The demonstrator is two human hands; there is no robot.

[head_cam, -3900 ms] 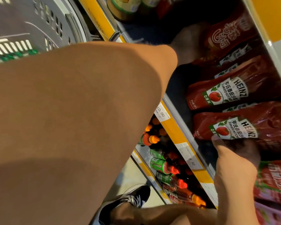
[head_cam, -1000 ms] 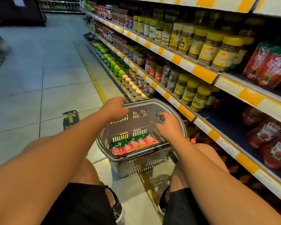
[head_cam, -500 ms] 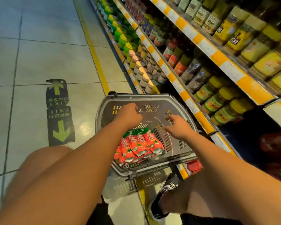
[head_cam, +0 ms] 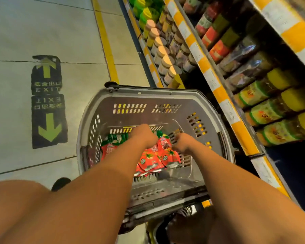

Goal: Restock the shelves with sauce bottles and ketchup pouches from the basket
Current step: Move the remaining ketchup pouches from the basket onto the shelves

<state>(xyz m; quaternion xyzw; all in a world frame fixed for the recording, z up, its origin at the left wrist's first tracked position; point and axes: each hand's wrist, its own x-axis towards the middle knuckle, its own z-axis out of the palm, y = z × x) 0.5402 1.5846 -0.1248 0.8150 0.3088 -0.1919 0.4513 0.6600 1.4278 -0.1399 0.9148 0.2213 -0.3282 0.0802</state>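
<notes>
Ketchup pouches lie heaped in the grey basket on the floor beside the shelves, within easy reach; both arms dip in, left hand and right hand over the pile; whether either grips a pouch cannot be told.

The grey basket stands open at the top on the floor, with its far half bare inside, while the ketchup pouches crowd the near middle, where the left hand and right hand reach in from above. To the right, the shelf edge runs just beside the basket rim, with jars packed close behind it. To the left, the tiled floor lies open, marked only by a flat exit sticker.
</notes>
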